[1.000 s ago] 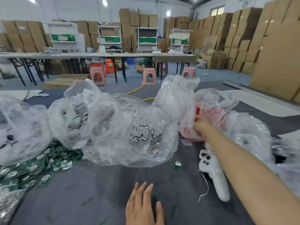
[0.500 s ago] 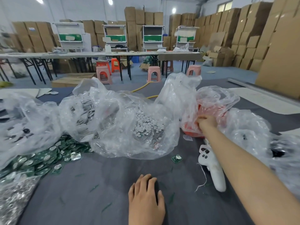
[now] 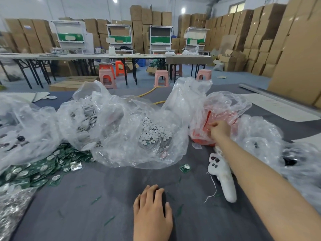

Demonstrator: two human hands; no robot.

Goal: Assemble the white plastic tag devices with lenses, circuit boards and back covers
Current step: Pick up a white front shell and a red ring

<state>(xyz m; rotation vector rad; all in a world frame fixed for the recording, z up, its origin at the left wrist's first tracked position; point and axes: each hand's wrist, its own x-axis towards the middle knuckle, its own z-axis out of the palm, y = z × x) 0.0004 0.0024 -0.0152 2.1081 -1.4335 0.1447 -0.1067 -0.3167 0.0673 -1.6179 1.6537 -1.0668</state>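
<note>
At the table's left edge the green circuit boards (image 3: 34, 168) lie heaped, with the clear bag of white discs (image 3: 152, 132) just beyond them at centre. Your left hand (image 3: 152, 214) rests flat on the grey table (image 3: 83, 216), holding nothing. Far right, your right hand (image 3: 219, 130) curls at the film over the red container (image 3: 202, 142) (whether it pinches film or a part, I cannot tell); spread the opening wide before you reach in

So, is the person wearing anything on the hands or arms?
Nothing visible. The left hand and right hand have no gloves or rings. Only the right forearm is in view, and it shows no sleeve, watch or band.
</note>
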